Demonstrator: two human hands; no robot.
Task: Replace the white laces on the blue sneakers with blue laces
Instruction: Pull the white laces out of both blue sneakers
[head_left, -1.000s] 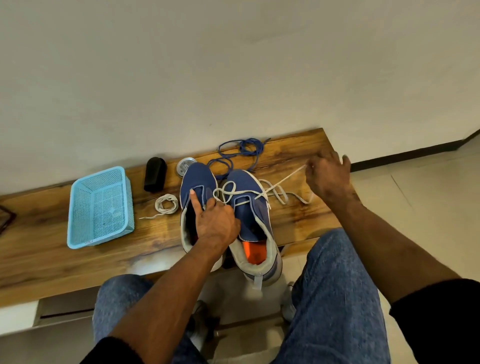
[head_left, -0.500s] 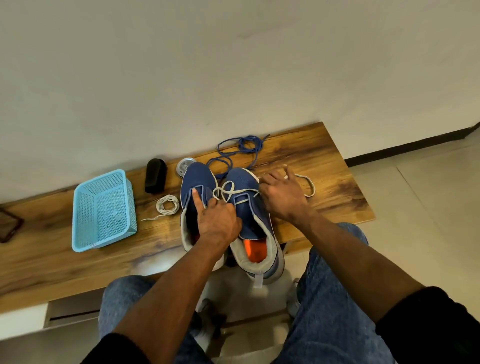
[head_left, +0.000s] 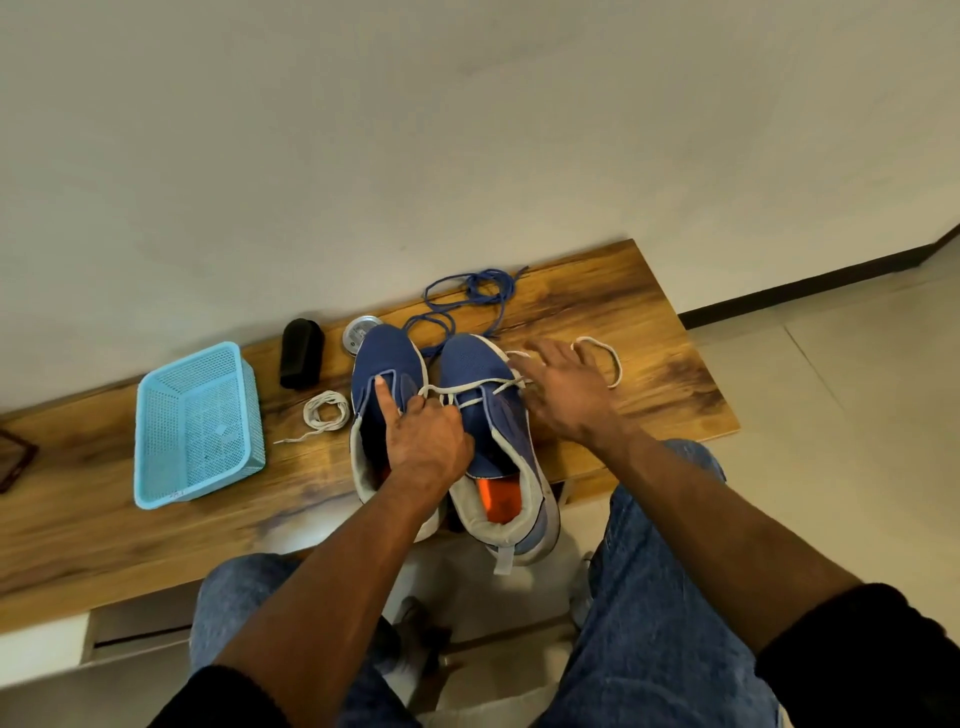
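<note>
Here the white lace (head_left: 470, 397) is threaded only through the upper eyelets of the right sneaker (head_left: 488, 415), with its free length trailing off toward 3 o'clock and ending in a loop on the bench (head_left: 649, 322). It looks thin, soft and limp, so it should slide freely through the eyelets but will tangle or snag if yanked sideways; the best place to take it is probably on a crossing strand just beside an eyelet, pulling along the line of the hole. The left sneaker (head_left: 387, 364) stands touching its partner at 9 o'clock and shows no lace at all.

The left hand (head_left: 423, 441) rests over the gap between the two shoes, index finger stretched along the left shoe's tongue and the other fingers curled at the lace crossings; whether they actually pinch the lace I cannot tell. The right hand (head_left: 563, 389) hovers at 3 o'clock of the right sneaker with fingers spread and straight, holding nothing, its tips close to the lace strands.

Farther out, the blue laces (head_left: 478, 293) lie in a loose heap at 12 o'clock, just beyond the toes. A coiled white lace (head_left: 326, 410) sits at 9 o'clock, with a light blue basket (head_left: 195, 421) beyond it. A black object (head_left: 301, 353) and a small round tin (head_left: 361, 332) sit near 11 o'clock.
</note>
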